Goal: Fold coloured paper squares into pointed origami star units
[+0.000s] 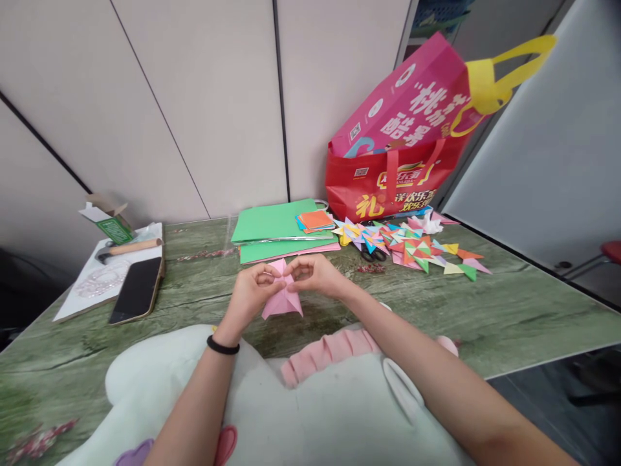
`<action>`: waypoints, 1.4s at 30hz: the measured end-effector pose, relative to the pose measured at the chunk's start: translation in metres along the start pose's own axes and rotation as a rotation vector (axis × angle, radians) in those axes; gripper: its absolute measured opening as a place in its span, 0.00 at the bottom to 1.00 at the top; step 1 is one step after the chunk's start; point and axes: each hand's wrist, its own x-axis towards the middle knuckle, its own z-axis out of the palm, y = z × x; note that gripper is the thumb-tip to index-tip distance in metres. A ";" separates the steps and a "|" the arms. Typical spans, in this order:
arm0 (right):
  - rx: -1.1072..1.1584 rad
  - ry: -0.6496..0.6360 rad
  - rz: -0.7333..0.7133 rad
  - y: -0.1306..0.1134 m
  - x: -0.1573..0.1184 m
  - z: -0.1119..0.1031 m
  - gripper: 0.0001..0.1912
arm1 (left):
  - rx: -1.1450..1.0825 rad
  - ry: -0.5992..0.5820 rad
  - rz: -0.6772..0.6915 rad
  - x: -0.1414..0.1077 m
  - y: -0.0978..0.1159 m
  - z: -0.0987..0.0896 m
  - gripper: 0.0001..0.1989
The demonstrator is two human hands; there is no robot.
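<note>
A partly folded sheet of pink paper [282, 304] is held up above the table, its lower corners flaring outward. My left hand [253, 288] pinches its left side between thumb and fingers, with a black band around the wrist. On the other side, my right hand [313, 273] grips the upper right of the same paper, thumb against the front. Both thumbs come close together near the paper's middle crease. Fingers cover part of the upper folds. Below my forearms lies a pale plush toy [291, 414] with a pink ruffle.
Green paper sheets [272, 223] lie behind my hands, topped by small orange squares [315, 221]. Colourful folded paper pieces [417, 249] and black scissors [373, 253] are to the right, before a red bag [359, 188]. Leftward are a phone [137, 291], a hammer [130, 248] and a green box [114, 226].
</note>
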 end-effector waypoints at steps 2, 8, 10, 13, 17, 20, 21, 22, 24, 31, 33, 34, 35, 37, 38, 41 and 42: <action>-0.023 0.004 -0.007 -0.001 0.000 0.000 0.16 | -0.009 -0.001 0.002 0.000 0.000 0.000 0.12; -0.080 0.008 -0.027 -0.003 0.000 0.001 0.17 | -0.016 -0.006 -0.003 0.000 0.001 0.001 0.12; -0.064 0.023 -0.038 -0.002 0.000 0.003 0.17 | -0.016 0.000 0.013 0.000 0.001 0.001 0.13; 0.026 0.084 -0.006 -0.001 0.001 0.004 0.18 | -0.009 0.012 0.042 0.001 -0.001 0.001 0.13; 0.144 0.138 0.083 0.001 0.002 0.005 0.20 | 0.001 0.002 0.039 0.002 -0.003 0.001 0.13; 0.151 0.158 0.108 0.000 0.001 0.005 0.22 | 0.009 -0.006 0.032 0.002 -0.005 0.002 0.12; 0.146 0.165 0.112 -0.001 0.001 0.005 0.22 | 0.007 -0.010 0.030 0.002 -0.005 0.002 0.13; 0.140 0.171 0.114 -0.002 0.001 0.005 0.23 | 0.003 -0.012 0.029 0.002 -0.005 0.002 0.13; 0.132 0.178 0.118 -0.003 0.000 0.005 0.23 | -0.011 -0.012 0.026 0.002 -0.004 0.002 0.14; 0.117 0.188 0.118 -0.004 0.001 0.004 0.24 | -0.024 -0.011 0.017 0.001 -0.004 0.002 0.15; 0.108 0.196 0.119 -0.003 0.002 0.004 0.23 | -0.015 -0.010 0.025 0.001 -0.004 0.002 0.14; 0.106 0.199 0.120 -0.003 0.002 0.005 0.22 | -0.011 -0.010 0.030 0.001 -0.004 0.002 0.14; 0.106 0.198 0.122 -0.003 0.002 0.005 0.21 | -0.011 -0.010 0.035 0.001 -0.004 0.002 0.14; 0.111 0.181 0.127 -0.003 0.002 0.006 0.18 | -0.019 -0.017 0.034 0.001 -0.003 0.003 0.14; 0.115 0.167 0.132 -0.004 0.001 0.006 0.17 | -0.024 -0.022 0.032 0.001 -0.003 0.003 0.13; 0.136 0.139 0.159 -0.005 0.000 0.007 0.15 | -0.030 -0.031 0.032 0.001 -0.002 0.005 0.12; 0.150 0.140 0.170 -0.005 0.000 0.007 0.16 | -0.029 -0.032 0.032 0.001 -0.002 0.005 0.12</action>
